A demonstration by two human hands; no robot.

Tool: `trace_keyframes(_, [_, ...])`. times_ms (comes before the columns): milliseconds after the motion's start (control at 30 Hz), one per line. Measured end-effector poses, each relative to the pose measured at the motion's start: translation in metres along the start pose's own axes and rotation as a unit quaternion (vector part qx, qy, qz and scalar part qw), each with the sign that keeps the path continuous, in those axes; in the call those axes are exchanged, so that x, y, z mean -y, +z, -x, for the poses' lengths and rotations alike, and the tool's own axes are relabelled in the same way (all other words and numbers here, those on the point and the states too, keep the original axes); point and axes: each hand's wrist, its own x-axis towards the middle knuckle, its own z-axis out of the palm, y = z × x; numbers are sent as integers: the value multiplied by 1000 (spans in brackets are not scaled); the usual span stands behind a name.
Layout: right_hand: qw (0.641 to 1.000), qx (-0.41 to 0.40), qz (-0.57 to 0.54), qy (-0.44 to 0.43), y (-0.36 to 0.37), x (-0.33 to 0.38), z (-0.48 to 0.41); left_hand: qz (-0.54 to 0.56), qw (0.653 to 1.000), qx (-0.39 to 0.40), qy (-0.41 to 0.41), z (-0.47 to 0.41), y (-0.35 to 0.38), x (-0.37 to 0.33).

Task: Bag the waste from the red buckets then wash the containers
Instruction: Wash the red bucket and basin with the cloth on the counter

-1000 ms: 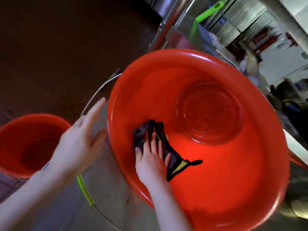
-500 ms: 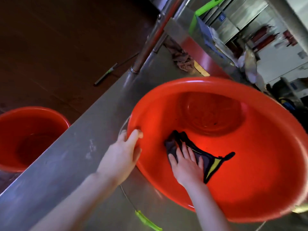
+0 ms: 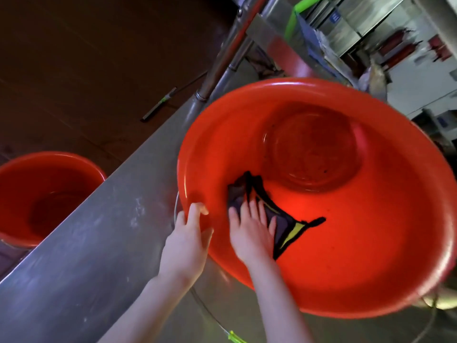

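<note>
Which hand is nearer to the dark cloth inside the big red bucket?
Right. The right hand presses flat on the dark cloth. The left hand grips the rim of the red bucket beside it, not touching the cloth.

steel counter (image 3: 86, 243) | metal post (image 3: 217, 75) | green handle (image 3: 306, 3) | dark floor (image 3: 86, 58)

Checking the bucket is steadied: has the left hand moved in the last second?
Yes. The left hand went rightward, from hovering beside the big red bucket to gripping its rim.
</note>
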Motion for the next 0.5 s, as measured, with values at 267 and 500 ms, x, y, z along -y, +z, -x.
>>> trace_keyframes(267, [998, 2, -44, 54, 1, -9, -21, -31, 999, 21, 13, 2, -1, 1])
trace_keyframes(500, [986, 22, -117, 120, -21, 2, -79, 0, 1000, 2, 16, 1, 4, 4])
